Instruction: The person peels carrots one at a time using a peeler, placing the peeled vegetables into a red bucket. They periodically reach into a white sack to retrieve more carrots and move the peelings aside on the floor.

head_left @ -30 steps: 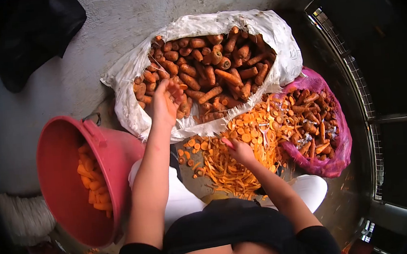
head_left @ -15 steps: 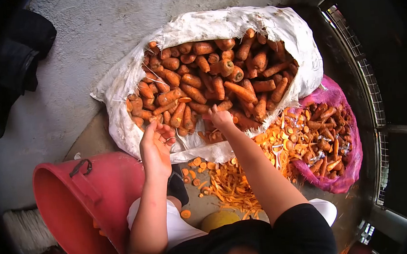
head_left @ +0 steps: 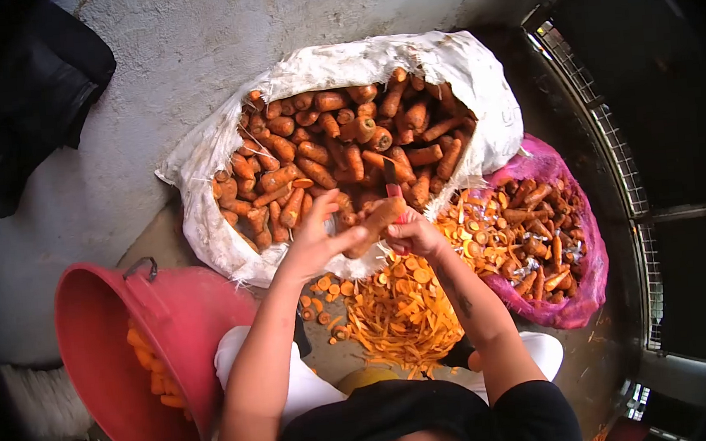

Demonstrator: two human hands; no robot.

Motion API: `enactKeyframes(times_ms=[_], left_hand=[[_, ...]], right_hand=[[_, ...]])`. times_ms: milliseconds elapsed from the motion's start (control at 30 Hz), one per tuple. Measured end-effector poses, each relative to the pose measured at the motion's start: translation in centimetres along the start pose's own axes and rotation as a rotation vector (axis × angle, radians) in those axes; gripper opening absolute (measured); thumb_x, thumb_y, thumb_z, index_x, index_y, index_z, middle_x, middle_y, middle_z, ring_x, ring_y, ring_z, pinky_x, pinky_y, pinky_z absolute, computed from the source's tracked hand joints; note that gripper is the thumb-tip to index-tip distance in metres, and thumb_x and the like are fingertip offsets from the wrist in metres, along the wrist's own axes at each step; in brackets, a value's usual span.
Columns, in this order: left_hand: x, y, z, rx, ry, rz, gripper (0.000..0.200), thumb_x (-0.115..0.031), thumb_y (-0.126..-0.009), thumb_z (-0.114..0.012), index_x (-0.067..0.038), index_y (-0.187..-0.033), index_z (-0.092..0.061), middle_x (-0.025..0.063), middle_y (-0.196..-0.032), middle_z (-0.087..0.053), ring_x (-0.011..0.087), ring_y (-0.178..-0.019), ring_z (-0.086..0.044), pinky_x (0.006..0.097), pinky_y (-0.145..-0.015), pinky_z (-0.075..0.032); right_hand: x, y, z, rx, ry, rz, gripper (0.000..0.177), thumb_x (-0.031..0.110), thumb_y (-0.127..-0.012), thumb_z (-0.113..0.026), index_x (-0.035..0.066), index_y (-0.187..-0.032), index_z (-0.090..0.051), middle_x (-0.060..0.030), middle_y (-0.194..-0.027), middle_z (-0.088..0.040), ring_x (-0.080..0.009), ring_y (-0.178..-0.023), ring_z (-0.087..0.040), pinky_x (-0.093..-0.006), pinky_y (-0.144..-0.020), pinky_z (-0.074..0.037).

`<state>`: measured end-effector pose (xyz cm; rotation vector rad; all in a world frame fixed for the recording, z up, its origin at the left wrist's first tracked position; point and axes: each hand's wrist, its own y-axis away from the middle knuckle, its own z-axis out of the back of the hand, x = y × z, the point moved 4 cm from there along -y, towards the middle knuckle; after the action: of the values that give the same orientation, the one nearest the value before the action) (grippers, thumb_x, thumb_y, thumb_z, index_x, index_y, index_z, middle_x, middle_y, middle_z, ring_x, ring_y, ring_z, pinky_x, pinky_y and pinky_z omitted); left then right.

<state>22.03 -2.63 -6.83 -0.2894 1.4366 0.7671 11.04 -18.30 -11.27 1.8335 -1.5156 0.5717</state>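
Note:
A thick unpeeled carrot [head_left: 383, 223] is tilted between my two hands, above the front lip of the white woven sack [head_left: 199, 162]. My right hand [head_left: 417, 235] is closed at its upper end, together with a red-handled knife [head_left: 394, 190] whose dark blade points away from me. Part of the handle hides behind the carrot. My left hand [head_left: 318, 238] has its fingers spread; its thumb meets the carrot's lower end. Many loose carrots [head_left: 310, 152] fill the sack just beyond both hands.
Below my hands lies a heap of orange peelings [head_left: 406, 312] and cut carrot ends. A pink mesh bag [head_left: 593, 272] of carrots is at right. At left, a red tub [head_left: 198, 303] lies tipped, with peeled carrots [head_left: 156, 373] inside. A rough wall [head_left: 190, 43] stands behind.
My right hand has come back from the sack's carrots with a carrot and the red-handled knife. My left hand has moved right to meet it, fingers spreading. The view has shifted slightly.

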Motion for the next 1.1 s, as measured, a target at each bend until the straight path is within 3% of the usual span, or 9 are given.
enactKeyframes(times_ms=[100, 133, 267, 400, 500, 767, 867, 1000, 1100], left_hand=[[-1.6, 2.1, -4.2, 0.453, -0.031, 0.004, 0.112, -0.035, -0.068, -0.083, -0.005, -0.148, -0.011, 0.0211, -0.137, -0.040, 0.0235, -0.127, -0.039, 0.0320, -0.106, -0.030], [-0.7, 2.4, -6.0, 0.467, 0.098, -0.105, 0.104, -0.028, -0.066, -0.084, -0.002, -0.145, -0.022, 0.0162, -0.137, -0.041, 0.0199, -0.125, -0.040, 0.0300, -0.105, -0.031], [-2.8, 3.7, -7.6, 0.308, -0.387, -0.055, 0.060, -0.026, -0.068, -0.077, -0.003, -0.119, -0.054, 0.0164, -0.109, -0.063, 0.0285, -0.100, -0.061, 0.0376, -0.087, -0.047], [-3.9, 5.1, -8.3, 0.143, -0.815, -0.217, 0.036, -0.024, -0.069, -0.071, -0.004, -0.097, -0.061, 0.0160, -0.087, -0.067, 0.0352, -0.078, -0.065, 0.0459, -0.072, -0.051], [-2.8, 5.3, -9.2, 0.115, -0.911, -0.306, 0.034, -0.021, -0.069, -0.071, -0.004, -0.096, -0.059, 0.0167, -0.084, -0.066, 0.0340, -0.077, -0.066, 0.0445, -0.069, -0.051], [-2.6, 4.1, -11.0, 0.045, -0.830, -0.241, 0.039, -0.028, -0.070, -0.069, -0.007, -0.101, -0.060, 0.0184, -0.079, -0.066, 0.0366, -0.075, -0.064, 0.0442, -0.066, -0.050], [-2.3, 3.5, -11.4, 0.059, -0.850, -0.216, 0.041, -0.027, -0.069, -0.068, -0.008, -0.104, -0.060, 0.0189, -0.080, -0.066, 0.0365, -0.075, -0.065, 0.0446, -0.066, -0.050], [-2.5, 2.9, -11.7, 0.073, -0.866, -0.194, 0.040, -0.026, -0.068, -0.067, -0.008, -0.104, -0.061, 0.0189, -0.079, -0.066, 0.0364, -0.075, -0.065, 0.0448, -0.066, -0.050], [-2.7, 2.8, -11.9, 0.074, -0.858, -0.203, 0.038, -0.026, -0.068, -0.067, -0.008, -0.102, -0.061, 0.0184, -0.078, -0.066, 0.0357, -0.075, -0.065, 0.0445, -0.066, -0.051]], right_hand=[[0.0, 4.3, -2.8, -0.039, 0.030, 0.047, 0.048, 0.022, -0.079, -0.073, 0.006, -0.119, -0.052, 0.0000, -0.067, -0.056, -0.0060, -0.041, -0.038, -0.0194, -0.040, -0.030], [-0.1, 5.6, -3.7, -0.082, 0.040, 0.064, 0.048, 0.021, -0.079, -0.073, 0.006, -0.119, -0.052, -0.0001, -0.066, -0.056, -0.0065, -0.041, -0.039, -0.0196, -0.039, -0.030], [0.5, 11.8, -4.5, -0.645, 0.465, 0.213, 0.046, 0.022, -0.091, -0.061, 0.003, -0.130, -0.045, -0.0051, -0.095, -0.063, -0.0050, -0.052, -0.046, -0.0181, -0.046, -0.036], [-1.0, 19.2, -2.6, -0.730, 0.597, 0.238, 0.041, 0.038, -0.101, -0.036, 0.005, -0.121, -0.050, -0.0015, -0.077, -0.057, -0.0038, -0.059, -0.040, -0.0194, -0.049, -0.031], [-3.8, 19.9, -2.5, -0.764, 0.472, 0.216, 0.037, 0.038, -0.102, -0.032, 0.007, -0.096, -0.052, 0.0029, -0.065, -0.040, -0.0045, -0.055, -0.034, -0.0202, -0.050, -0.027], [-1.5, 17.7, -2.6, -0.743, 0.960, 0.218, 0.040, 0.036, -0.101, -0.035, 0.003, -0.114, -0.053, -0.0140, -0.069, -0.048, -0.0285, -0.062, -0.050, -0.0344, -0.059, -0.042], [-1.2, 17.4, -2.9, -0.700, 0.933, 0.201, 0.041, 0.034, -0.102, -0.035, 0.000, -0.114, -0.054, 0.0006, -0.070, -0.041, -0.0087, -0.062, -0.039, -0.0243, -0.057, -0.037], [-2.7, 17.2, -1.1, -0.685, 0.862, 0.142, 0.041, 0.035, -0.102, -0.036, 0.002, -0.119, -0.053, 0.0016, -0.071, -0.042, -0.0080, -0.062, -0.039, -0.0236, -0.057, -0.036], [-2.1, 17.3, -1.5, -0.727, 0.862, 0.157, 0.038, 0.036, -0.101, -0.037, 0.002, -0.095, -0.053, -0.0146, -0.068, -0.049, -0.0277, -0.061, -0.050, -0.0357, -0.059, -0.041]])
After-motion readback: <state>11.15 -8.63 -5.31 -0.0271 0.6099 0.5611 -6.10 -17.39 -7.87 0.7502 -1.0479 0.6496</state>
